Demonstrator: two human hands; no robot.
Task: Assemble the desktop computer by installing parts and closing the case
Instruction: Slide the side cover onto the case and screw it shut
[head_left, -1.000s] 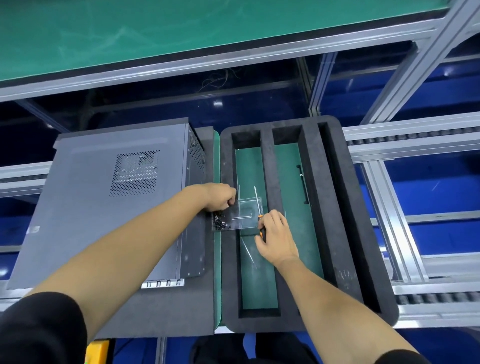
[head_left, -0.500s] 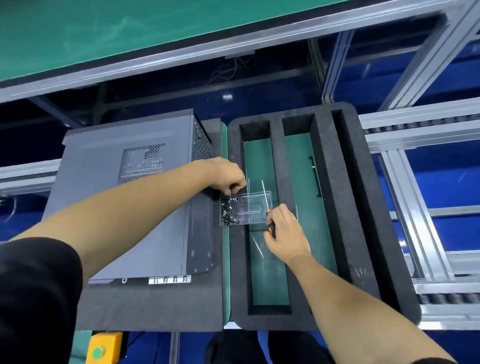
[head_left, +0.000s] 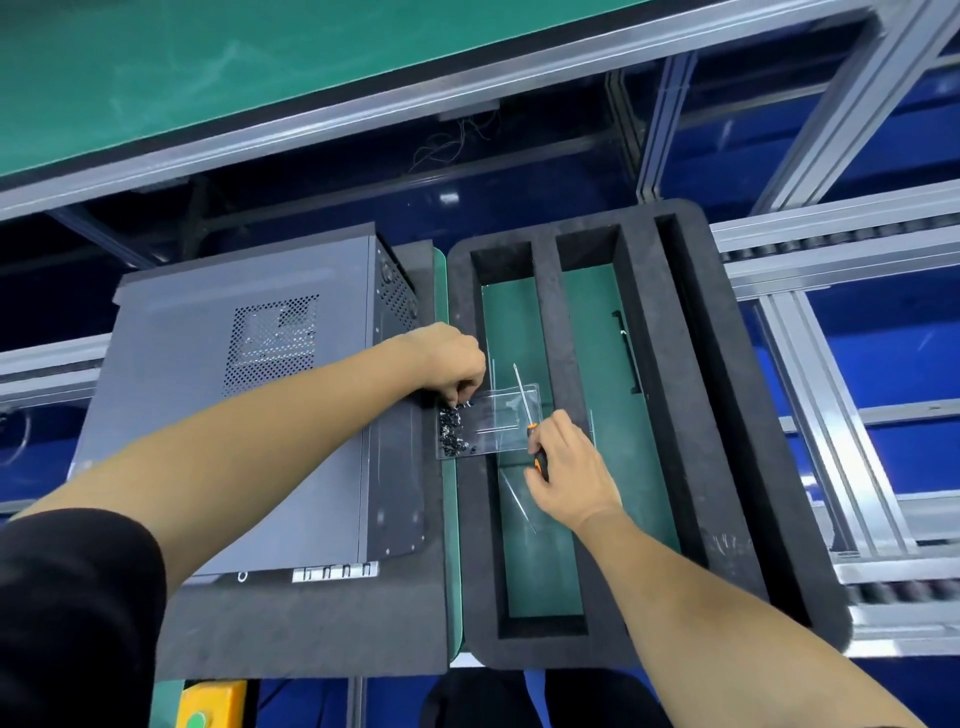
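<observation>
A grey computer case (head_left: 218, 410) lies on its side on a dark foam mat, its vented side panel facing up. To its right a clear plastic tray (head_left: 498, 421) holds several small black screws (head_left: 453, 434). My left hand (head_left: 451, 364) reaches over the case's edge with its fingertips curled down into the screws; whether it pinches one is hidden. My right hand (head_left: 569, 467) grips the orange-and-black handle of a screwdriver (head_left: 525, 405), whose thin shaft points away from me across the tray.
A black foam tray (head_left: 691, 415) with long green-bottomed slots fills the middle right; a slim black bar (head_left: 626, 353) lies in one slot. Aluminium rails and rollers (head_left: 841, 249) run behind and to the right. A yellow button box (head_left: 210, 701) sits at the near edge.
My left hand has dropped from the tray's top edge down onto the screws. My right hand keeps hold of the screwdriver. The view has shifted slightly.
</observation>
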